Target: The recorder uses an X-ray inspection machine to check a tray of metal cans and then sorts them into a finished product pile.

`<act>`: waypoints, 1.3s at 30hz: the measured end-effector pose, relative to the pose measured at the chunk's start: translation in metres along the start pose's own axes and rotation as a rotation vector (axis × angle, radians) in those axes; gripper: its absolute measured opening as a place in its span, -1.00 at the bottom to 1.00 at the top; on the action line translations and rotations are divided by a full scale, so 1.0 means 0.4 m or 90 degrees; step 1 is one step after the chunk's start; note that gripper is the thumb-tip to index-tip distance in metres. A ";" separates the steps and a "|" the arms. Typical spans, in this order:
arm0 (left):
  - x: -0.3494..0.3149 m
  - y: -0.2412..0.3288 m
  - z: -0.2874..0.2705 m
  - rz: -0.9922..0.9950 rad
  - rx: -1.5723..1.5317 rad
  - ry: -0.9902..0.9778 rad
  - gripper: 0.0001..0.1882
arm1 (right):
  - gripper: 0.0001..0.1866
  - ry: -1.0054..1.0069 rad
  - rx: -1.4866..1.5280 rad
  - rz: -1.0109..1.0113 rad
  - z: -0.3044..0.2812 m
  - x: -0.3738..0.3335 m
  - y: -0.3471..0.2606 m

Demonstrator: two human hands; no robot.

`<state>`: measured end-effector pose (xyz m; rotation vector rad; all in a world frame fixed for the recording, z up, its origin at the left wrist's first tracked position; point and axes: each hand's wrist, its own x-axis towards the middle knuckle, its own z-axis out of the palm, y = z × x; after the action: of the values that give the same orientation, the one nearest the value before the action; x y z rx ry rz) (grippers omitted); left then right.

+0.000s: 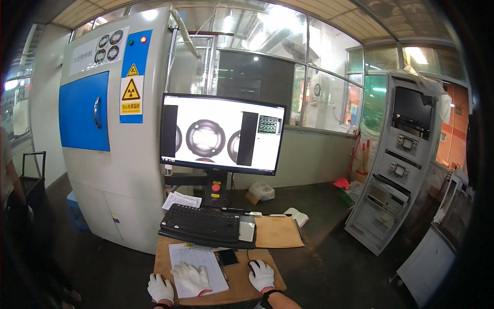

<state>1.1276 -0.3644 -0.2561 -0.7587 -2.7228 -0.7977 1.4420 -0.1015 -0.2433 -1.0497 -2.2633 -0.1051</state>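
Holding mouse (251,266): gloved right hand (262,277). Grey rack (366,234) contains instruments (407,144).

Gloved hands (161,288) (261,275) rest well apart, palms down, fingers loosely curved.

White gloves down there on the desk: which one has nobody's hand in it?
The middle glove, lying on the paper sheet: no wrist joins it. The other two are worn, on the left hand and right hand.
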 end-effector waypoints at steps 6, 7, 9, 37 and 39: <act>0.004 -0.001 0.005 0.015 0.016 -0.003 -0.58 | -0.54 -0.002 0.008 -0.003 -0.006 0.002 0.003; -0.001 0.005 0.000 0.017 0.021 0.019 -0.60 | -0.55 -0.005 0.008 -0.001 -0.005 0.002 0.002; -0.003 0.005 -0.005 0.009 0.024 0.018 -0.61 | -0.55 -0.007 0.004 -0.006 -0.009 0.002 -0.003; 0.001 0.001 0.002 0.004 0.030 0.003 -0.58 | -0.54 -0.006 0.029 -0.006 -0.008 0.002 -0.002; 0.001 0.001 0.002 0.004 0.031 0.005 -0.58 | -0.54 -0.010 0.024 -0.004 -0.010 0.004 -0.003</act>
<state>1.1276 -0.3635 -0.2563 -0.7530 -2.7211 -0.7294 1.4425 -0.1025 -0.2389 -1.0276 -2.2745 -0.0565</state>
